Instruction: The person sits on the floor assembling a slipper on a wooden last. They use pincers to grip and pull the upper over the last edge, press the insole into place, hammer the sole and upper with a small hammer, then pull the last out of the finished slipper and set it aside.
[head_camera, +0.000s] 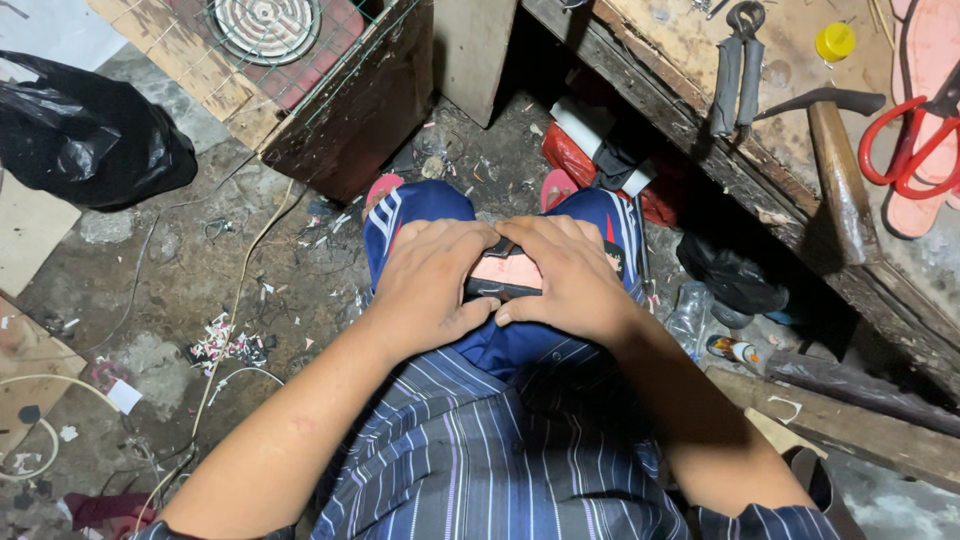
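Both my hands rest on my lap over blue track trousers. My left hand (432, 283) and my right hand (565, 275) press together on a small flat piece (507, 273) with a pink face and a black edge. Fingers of both hands curl over its top and thumbs meet under it, so most of it is hidden.
A wooden workbench (790, 180) at the right carries a hammer (840, 160), pliers (738, 65), red-handled scissors (905, 140) and a yellow cap (835, 41). A wooden crate with a coil burner (265, 28) stands ahead. A black plastic bag (85, 135) lies left; cords and scraps litter the floor.
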